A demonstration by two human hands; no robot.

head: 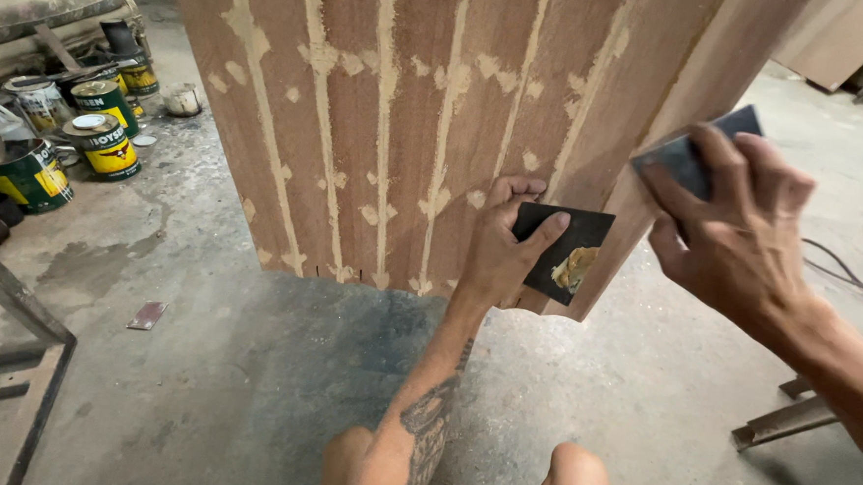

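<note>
In the centre of the frame the left hand [503, 251] presses against the lower edge of a big wooden panel [409, 104] that stands upright on the concrete floor [248, 361]. This hand grips a dark square card [561, 249] between thumb and fingers; a small lump of tan filler paste [575, 270] sits on the card. At the right of the frame the right hand [738, 224] is closed around a second dark scraper card [687, 157], and it holds it flat against the side edge of the panel. The face of the panel is made of vertical strips, and the seams between them show pale lines and spots of filler.

In the upper left of the frame several paint cans [98, 122] stand together on the floor. A metal frame [15, 299] is at the lower left, and a small flat metal piece [147, 314] lies near it. The knees of the person [577, 476] show at the bottom edge.
</note>
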